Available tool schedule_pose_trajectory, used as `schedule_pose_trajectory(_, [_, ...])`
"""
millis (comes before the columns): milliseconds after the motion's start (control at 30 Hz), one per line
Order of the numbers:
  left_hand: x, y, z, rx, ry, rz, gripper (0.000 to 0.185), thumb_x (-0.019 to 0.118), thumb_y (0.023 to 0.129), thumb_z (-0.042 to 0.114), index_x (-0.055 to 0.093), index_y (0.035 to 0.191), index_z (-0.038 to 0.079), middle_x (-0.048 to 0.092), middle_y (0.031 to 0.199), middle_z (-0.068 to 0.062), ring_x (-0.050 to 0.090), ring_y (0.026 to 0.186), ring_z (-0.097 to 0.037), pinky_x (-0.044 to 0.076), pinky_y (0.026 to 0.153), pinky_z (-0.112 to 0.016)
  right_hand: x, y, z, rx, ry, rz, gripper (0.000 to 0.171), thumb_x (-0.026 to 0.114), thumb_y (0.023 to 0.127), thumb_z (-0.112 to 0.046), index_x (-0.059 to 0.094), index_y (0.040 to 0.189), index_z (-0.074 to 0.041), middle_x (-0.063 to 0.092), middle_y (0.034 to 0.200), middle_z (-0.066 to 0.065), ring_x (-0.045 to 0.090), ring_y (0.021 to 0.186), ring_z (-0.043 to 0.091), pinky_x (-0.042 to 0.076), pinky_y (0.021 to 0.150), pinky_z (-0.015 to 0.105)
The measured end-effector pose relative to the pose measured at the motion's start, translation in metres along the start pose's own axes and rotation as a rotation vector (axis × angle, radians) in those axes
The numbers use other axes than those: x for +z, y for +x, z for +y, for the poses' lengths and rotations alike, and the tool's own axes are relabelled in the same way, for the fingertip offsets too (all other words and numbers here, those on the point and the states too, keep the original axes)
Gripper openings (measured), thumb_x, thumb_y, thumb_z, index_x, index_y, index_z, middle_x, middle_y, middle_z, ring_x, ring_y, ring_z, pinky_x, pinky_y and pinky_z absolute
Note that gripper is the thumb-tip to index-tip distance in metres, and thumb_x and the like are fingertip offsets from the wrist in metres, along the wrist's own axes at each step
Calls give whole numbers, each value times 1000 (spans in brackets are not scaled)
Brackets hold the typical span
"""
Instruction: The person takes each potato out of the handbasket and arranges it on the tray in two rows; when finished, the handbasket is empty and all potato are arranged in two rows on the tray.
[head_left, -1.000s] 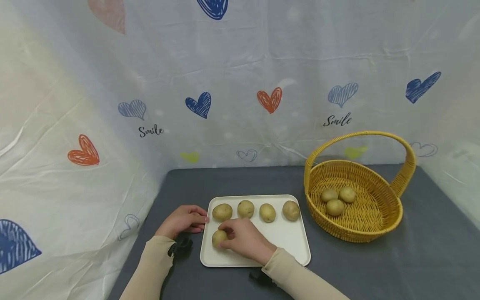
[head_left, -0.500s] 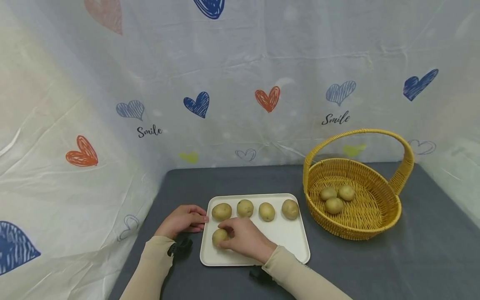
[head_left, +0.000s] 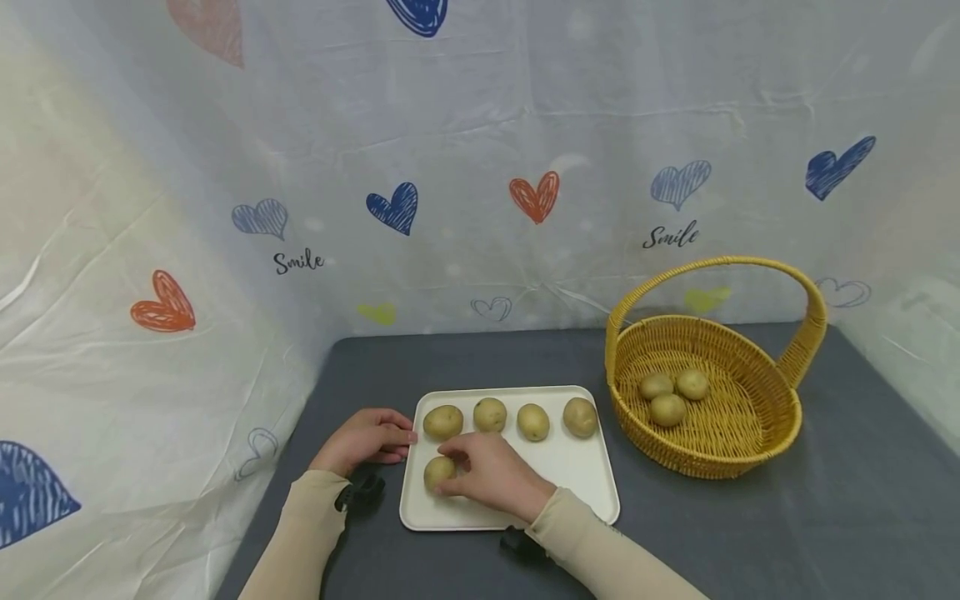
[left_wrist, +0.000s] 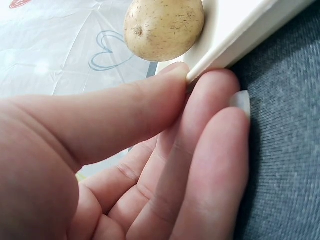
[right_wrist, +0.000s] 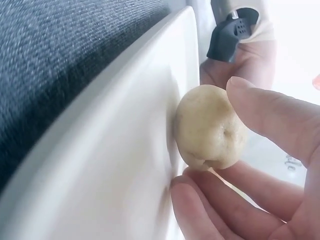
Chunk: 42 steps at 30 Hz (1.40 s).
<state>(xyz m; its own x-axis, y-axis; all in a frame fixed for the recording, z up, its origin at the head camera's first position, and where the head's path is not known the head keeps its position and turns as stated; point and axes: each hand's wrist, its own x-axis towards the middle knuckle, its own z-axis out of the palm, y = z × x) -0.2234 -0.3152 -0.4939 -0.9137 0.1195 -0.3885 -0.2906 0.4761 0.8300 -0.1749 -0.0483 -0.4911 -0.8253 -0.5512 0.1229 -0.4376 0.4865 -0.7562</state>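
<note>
My left hand (head_left: 366,437) pinches the left rim of a white tray (head_left: 573,479); in the left wrist view the thumb lies on the rim with fingertips against the outer side. A round potato (head_left: 437,472) rests at the tray's front left. My right hand (head_left: 495,477) holds it between thumb and fingers. In the right wrist view, the thumb touches one side of this potato (right_wrist: 210,127), and the fingers curl at its other side. Behind it, several potatoes stand in a row along the tray's back, the leftmost potato (head_left: 443,422) near my left hand.
To the right of the tray stands a yellow woven basket (head_left: 701,468) with a tall handle; three potatoes (head_left: 667,409) lie in its left part. A dark grey cloth (head_left: 810,525) covers the table. A white curtain (head_left: 465,125) with printed hearts hangs behind and at the left.
The head view has shifted very slightly. Both hands, the tray and the potatoes keep their places.
</note>
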Motion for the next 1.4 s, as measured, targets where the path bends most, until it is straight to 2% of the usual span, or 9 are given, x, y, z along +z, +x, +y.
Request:
schedule_pose_trajectory(467, [3,1,3,7,22,4,30,84,96,26,78,117,6,78,98,-7,76,86,-15,67,78,-31,-5,-3,2,10,-5,-3,46,95,83,-34,80,121,-13,80,110,-5,69,98,6,56,87,21])
schedule_pose_trajectory(633, [5,5,4,12,34,1,31,85,95,26,77,117,5,77,97,-8,75,85,-15,67,77,-31,-16,-11,2,25,-32,3,49,94,84,-41,80,123,-14,81,115,-3,72,102,10,57,86,23])
schedule_pose_trajectory(800, [5,4,0,0,50,13,34,86,95,26,76,119,4,77,98,-7,75,84,-15,67,76,-31,-35,-26,2,45,-74,0,53,92,86,-39,78,128,-10,80,123,3,74,109,19,59,88,28])
schedule_pose_trajectory(933, [3,4,-3,1,63,10,36,85,95,26,75,121,3,77,99,-7,75,84,-16,67,76,-31,-61,-47,7,37,-118,5,52,89,89,-36,77,131,-8,79,126,6,74,111,25,60,91,35])
schedule_pose_trajectory(1000, [2,5,-4,7,61,7,37,85,96,26,74,122,2,77,100,-7,74,85,-16,67,76,-31,-80,-60,11,19,-161,35,49,88,91,-35,77,131,-8,79,125,6,74,111,25,61,92,38])
schedule_pose_trajectory(1100, [1,4,-2,13,64,6,38,85,96,26,74,123,1,77,99,-7,74,85,-15,67,77,-31,-115,-79,14,7,-246,108,43,89,91,-33,78,126,-11,80,115,1,72,100,17,60,88,36])
schedule_pose_trajectory(1200, [-1,3,0,6,63,5,39,85,95,27,74,123,1,77,100,-7,74,86,-16,67,78,-31,-152,-96,20,34,-317,166,40,89,91,-32,79,125,-14,78,107,-3,70,94,13,60,84,34])
schedule_pose_trajectory(1367, [1,5,-1,-6,56,-3,41,85,95,27,73,124,1,77,101,-8,74,86,-16,67,77,-32,-211,-122,38,107,-381,204,39,88,93,-31,78,128,-15,80,113,0,75,102,21,63,90,45])
schedule_pose_trajectory(1400, [1,5,-2,-5,55,-5,41,85,95,27,73,125,0,77,101,-8,74,86,-16,67,77,-31,-222,-127,43,132,-389,201,40,87,94,-31,78,129,-15,80,120,2,75,110,25,63,95,50])
